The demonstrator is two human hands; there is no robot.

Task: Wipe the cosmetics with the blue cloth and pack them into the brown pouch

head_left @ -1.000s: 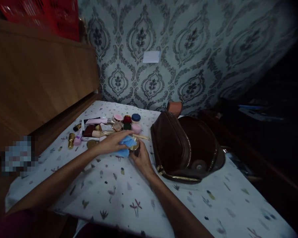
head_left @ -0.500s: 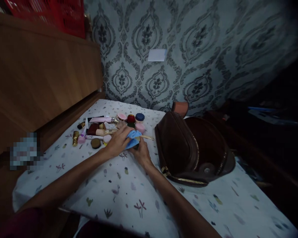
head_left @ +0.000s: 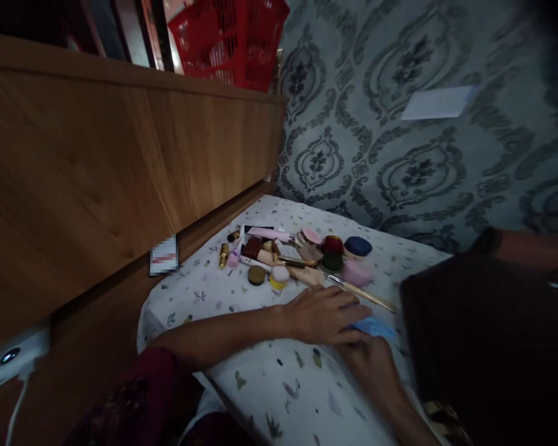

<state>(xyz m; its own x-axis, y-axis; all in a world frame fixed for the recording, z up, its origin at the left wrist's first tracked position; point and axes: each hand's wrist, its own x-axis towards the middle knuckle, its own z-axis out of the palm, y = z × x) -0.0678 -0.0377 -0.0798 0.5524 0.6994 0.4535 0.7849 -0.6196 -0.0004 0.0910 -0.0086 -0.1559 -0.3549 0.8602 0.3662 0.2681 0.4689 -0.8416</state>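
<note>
Blue cloth (head_left: 374, 326) is lying on the printed sheet (head_left: 242, 378), pressed under the flattened left hand (head_left: 323, 314) while the right hand (head_left: 374, 365), grip hidden, is crowding it; a careless swipe risks knocking the brush (head_left: 360, 291) and nearby jars (head_left: 348, 257).

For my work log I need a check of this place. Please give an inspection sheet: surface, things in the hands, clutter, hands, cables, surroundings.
Surface: tablecloth, white with small prints, covers the table.
Things in hand: blue cloth, partly hidden under the fingers.
Clutter: cosmetics pile beyond the hands; thin brush beside it; dark bag, blurred, at right.
Hands: left hand lies flat on the cloth; right hand is below it, its grip hidden.
Cables: white cable from a white device, lower left.
Surroundings: wooden panel, red basket, patterned wallpaper.
</note>
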